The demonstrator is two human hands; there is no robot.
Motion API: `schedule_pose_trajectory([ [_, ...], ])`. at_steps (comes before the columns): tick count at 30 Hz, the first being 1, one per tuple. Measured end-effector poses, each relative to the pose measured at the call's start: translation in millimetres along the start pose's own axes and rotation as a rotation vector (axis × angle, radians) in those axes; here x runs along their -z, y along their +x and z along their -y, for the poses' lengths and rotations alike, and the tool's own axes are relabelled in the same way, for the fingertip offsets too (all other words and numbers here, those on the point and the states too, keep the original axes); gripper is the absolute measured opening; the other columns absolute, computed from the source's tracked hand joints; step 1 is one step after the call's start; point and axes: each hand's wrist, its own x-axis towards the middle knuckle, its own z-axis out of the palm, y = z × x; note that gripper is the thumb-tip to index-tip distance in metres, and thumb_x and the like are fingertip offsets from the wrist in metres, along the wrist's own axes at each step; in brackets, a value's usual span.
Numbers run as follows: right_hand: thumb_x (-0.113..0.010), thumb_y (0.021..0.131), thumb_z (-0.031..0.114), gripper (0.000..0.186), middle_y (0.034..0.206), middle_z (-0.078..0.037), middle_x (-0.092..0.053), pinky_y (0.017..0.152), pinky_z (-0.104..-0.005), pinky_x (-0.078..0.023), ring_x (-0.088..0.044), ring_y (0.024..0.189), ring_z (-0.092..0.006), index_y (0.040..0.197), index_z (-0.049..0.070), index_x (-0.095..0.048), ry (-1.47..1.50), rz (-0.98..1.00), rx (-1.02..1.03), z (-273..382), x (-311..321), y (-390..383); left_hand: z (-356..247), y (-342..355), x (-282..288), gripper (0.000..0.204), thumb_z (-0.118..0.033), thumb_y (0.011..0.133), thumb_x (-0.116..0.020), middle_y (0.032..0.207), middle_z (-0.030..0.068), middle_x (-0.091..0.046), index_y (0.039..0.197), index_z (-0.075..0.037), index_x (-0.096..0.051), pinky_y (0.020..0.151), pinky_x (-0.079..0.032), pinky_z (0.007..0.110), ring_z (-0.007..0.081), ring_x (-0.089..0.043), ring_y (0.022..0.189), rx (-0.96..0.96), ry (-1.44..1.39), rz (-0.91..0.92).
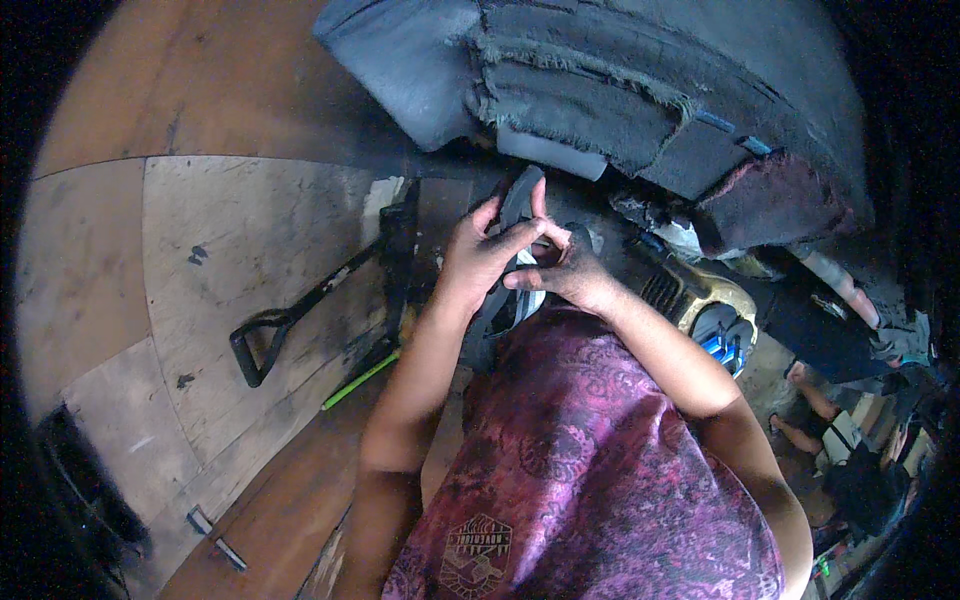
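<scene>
In front of my chest, both hands hold a dark flip-flop [518, 197], its curved sole pointing up and away from me. My left hand [472, 255] wraps the sole from the left, thumb across it. My right hand [575, 272] is closed on its right side, with the fingers bent and the thumb reaching toward the left hand. A pale patch [530, 278] shows below the thumbs; I cannot make out whether it is part of the flip-flop. Part of the flip-flop is hidden behind my fingers.
Ahead lies a worn grey cloth-covered surface [580, 105] with a dark red cloth [770, 205]. A black D-shaped handle [262, 345], a green stick [360, 382] and a hammer [215, 537] are left. Blue-strapped flip-flops [722, 340] rest by a yellowish housing [690, 292]. Another person's limbs [800, 437] show far right.
</scene>
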Motion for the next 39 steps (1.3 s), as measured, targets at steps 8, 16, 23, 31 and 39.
schedule_pose_trajectory([
  [8, -0.065, 0.081, -0.002, 0.066, 0.12, -0.008, -0.055, 0.088, -0.0313, -0.051, -0.062, 0.099, -0.0178, 0.138, 0.014, -0.037, 0.384, -0.126, -0.159, 0.3, 36.9, 15.2, 19.5, 63.6, -14.4, 0.044, -0.026, 0.075, -0.072, 0.087, 0.0142, -0.068, 0.104, 0.004, -0.061, 0.071, -0.05, 0.033, 0.0163, -0.063, 0.079, -0.023, 0.501, -0.032],
  [16, -0.073, 0.075, 0.009, 0.078, 0.138, -0.015, -0.04, 0.102, -0.0362, -0.04, -0.048, 0.121, -0.0289, 0.142, 0.015, -0.034, -0.444, -0.172, 0.05, -4.1, 35.9, -1.4, 42.5, 35.1, -17.5, 0.052, 0.0, 0.078, -0.063, 0.104, 0.0038, -0.063, 0.128, 0.001, -0.05, 0.083, -0.048, 0.026, 0.0129, -0.06, 0.09, -0.09, -0.335, 0.074],
  [23, -0.074, 0.072, 0.019, 0.07, 0.143, -0.017, -0.033, 0.104, -0.0388, -0.036, -0.038, 0.13, -0.0321, 0.136, 0.014, -0.045, -0.989, -0.313, 0.23, -14.2, 15.9, -4.4, 18.1, 20.2, -29.8, 0.042, -0.035, 0.084, -0.068, 0.096, 0.0099, -0.07, 0.112, -0.004, -0.063, 0.076, -0.05, 0.028, 0.016, -0.066, 0.089, -0.278, 0.251, -0.24],
  [31, -0.07, 0.079, 0.012, 0.064, 0.108, -0.007, -0.064, 0.085, -0.0312, -0.047, -0.059, 0.096, -0.0177, 0.136, 0.007, -0.042, -0.34, -0.042, -0.04, -0.5, 12.7, 0.0, -16.5, 20.1, -29.3, 0.035, -0.041, 0.083, -0.064, 0.069, 0.0179, -0.065, 0.084, -0.006, -0.068, 0.056, -0.05, 0.043, 0.0354, -0.065, 0.065, -0.277, 0.834, -0.395],
  [39, -0.075, 0.073, 0.007, 0.068, 0.107, -0.007, -0.064, 0.09, -0.034, -0.046, -0.058, 0.1, -0.0164, 0.134, 0.009, -0.046, -0.057, 0.012, -0.136, 5.8, 27.1, 4.1, -15.5, 33.5, -36.6, 0.041, -0.044, 0.081, -0.063, 0.071, 0.0219, -0.064, 0.081, -0.003, -0.066, 0.063, -0.05, 0.047, 0.0398, -0.065, 0.07, 0.006, 1.061, -0.375],
])
